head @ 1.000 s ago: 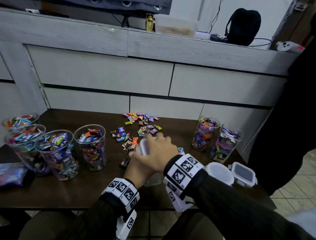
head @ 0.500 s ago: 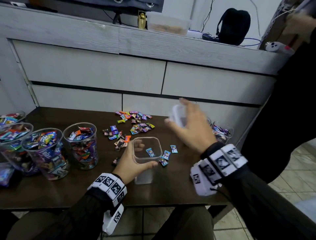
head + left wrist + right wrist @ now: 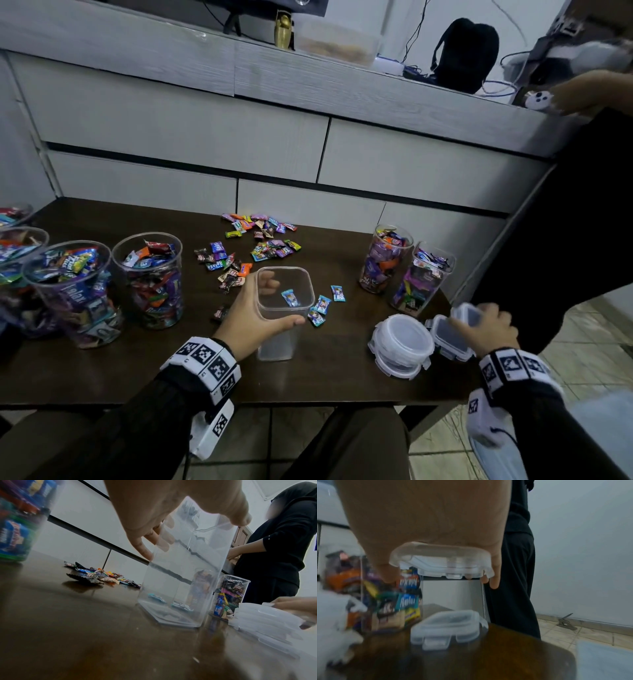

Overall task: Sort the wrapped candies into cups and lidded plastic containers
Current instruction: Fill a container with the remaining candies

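Note:
My left hand (image 3: 279, 303) grips a clear square container (image 3: 286, 342) standing uncovered on the dark table (image 3: 102, 370), thumb on its near rim and fingers on the far side, as the left wrist view shows for the hand (image 3: 192, 536) and container (image 3: 180, 588). A blue candy (image 3: 291, 297) shows through its wall; two more (image 3: 322, 305) lie just right of it. Loose wrapped candies (image 3: 253, 246) lie behind. My right hand (image 3: 479, 322) holds a clear clip lid (image 3: 440, 563) just above another lid (image 3: 450, 626) near the table's right edge.
Candy-filled cups (image 3: 147, 281) stand in a row at the left. Two tall filled containers (image 3: 387, 260) stand at the right, with stacked round lidded containers (image 3: 400, 342) in front of them. A person in black (image 3: 565, 222) stands by the table's right side.
My right hand lifted the lid off the square container, carried it right, and lowered it over the lid at the table's right edge. The left hand kept hold of the container.

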### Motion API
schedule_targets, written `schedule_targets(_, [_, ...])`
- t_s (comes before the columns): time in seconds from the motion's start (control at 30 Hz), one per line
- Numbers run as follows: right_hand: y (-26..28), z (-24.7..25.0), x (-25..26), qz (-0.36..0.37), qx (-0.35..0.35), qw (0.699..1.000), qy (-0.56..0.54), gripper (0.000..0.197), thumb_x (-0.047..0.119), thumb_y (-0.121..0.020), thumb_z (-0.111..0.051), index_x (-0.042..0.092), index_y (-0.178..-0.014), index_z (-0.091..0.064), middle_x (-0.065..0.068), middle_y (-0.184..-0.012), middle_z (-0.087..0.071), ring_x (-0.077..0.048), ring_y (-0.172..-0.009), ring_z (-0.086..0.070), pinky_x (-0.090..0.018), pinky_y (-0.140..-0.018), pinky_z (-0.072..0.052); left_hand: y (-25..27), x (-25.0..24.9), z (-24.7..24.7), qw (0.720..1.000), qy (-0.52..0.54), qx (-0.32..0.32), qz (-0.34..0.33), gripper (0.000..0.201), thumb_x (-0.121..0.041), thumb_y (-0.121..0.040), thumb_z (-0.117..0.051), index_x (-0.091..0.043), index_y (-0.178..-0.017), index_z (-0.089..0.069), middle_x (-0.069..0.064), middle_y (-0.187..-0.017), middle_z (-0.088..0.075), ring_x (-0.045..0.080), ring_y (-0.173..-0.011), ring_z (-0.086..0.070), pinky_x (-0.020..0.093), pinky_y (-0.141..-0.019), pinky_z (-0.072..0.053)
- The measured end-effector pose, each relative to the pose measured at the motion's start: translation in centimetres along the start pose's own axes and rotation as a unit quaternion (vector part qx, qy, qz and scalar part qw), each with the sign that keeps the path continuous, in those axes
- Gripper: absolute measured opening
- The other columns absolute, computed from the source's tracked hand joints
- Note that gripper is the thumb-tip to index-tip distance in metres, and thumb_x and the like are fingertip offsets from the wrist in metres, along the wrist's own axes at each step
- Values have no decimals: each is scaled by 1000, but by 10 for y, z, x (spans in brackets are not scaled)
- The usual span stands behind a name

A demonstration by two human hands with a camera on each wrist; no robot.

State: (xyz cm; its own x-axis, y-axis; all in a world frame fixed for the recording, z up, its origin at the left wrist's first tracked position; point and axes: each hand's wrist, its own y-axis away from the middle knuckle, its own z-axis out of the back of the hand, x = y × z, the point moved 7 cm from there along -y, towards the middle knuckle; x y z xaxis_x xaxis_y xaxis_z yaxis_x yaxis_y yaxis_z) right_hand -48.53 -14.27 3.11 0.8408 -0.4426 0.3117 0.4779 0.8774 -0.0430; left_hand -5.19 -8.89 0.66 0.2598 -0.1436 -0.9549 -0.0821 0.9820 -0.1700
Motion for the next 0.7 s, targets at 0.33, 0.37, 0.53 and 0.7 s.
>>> schedule_targets(0.33, [2, -61, 1, 19, -16, 1000, 11, 84, 63, -84, -54, -4, -132, -41, -31, -126, -46, -43, -116, -46, -44, -95, -33, 3, -1, 4, 998, 10, 65, 16, 97, -56, -45, -87, -40, -127, -39, -14, -125, -54, -8, -115, -51, 28, -101, -42])
schedule_targets(0.37, [4, -63, 3, 54, -32, 998, 5, 86, 69, -88, -36, 1, -141, -32, -33, -124, -48, -44, -114, -47, -45, -93, -33, 4, -1, 4, 997, 11, 68, 15, 97, -56, -45, -85, -40, -128, -39, -14, -126, -53, -10, -115, -51, 26, -101, -41])
schedule_targets(0.53, [6, -76, -4, 91, 72, 991, 66, 88, 65, -86, -45, 40, -147, 14, -20, -154, -14, -38, -140, -17, -44, -114, -22, 12, -3, 2, 996, 16, 86, -6, 105, -61, -45, -83, -34, -135, -34, -12, -129, -50, -13, -116, -48, 7, -93, -37])
schedule_targets(0.7, [4, -40, 4, 56, -11, 997, -54, 56, 36, -95, -50, -1, -137, -41, -31, -138, -40, -45, -128, -37, -48, -104, -30, 19, -7, 10, 994, 81, 78, -11, 116, -100, -52, -42, -28, -143, -34, -17, -137, -50, -7, -126, -46, 14, -103, -35])
